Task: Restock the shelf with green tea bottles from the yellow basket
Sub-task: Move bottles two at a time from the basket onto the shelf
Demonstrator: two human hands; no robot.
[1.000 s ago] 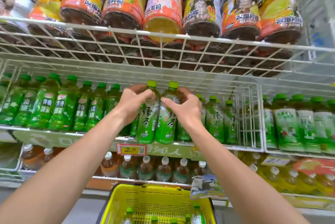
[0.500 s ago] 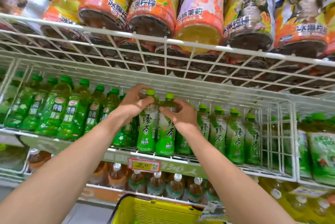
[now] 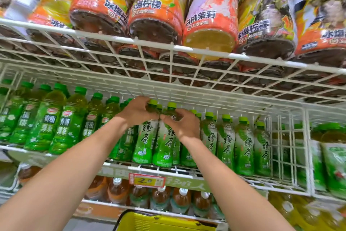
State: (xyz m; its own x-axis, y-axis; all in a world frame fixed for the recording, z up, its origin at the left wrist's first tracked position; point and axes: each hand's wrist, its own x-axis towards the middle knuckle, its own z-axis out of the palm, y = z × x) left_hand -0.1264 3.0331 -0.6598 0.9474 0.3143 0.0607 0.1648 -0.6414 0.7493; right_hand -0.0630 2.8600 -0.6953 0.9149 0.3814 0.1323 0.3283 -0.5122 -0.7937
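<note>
The left green tea bottle (image 3: 145,142) and the right green tea bottle (image 3: 165,146) are seen upright and touching at the near edge of the shelf (image 3: 119,165), apparently resting on it. A stocked row (image 3: 243,146) of the same tea stands just to their right. Each neck is gripped below the cap with curled fingers, one by the left hand (image 3: 138,111), one by the right hand (image 3: 181,125). Both arms are stretched up and forward, wrists close together. This pair is judged nearly placed, with release left. Only the yellow basket (image 3: 159,223) rim is shown, its contents hidden.
</note>
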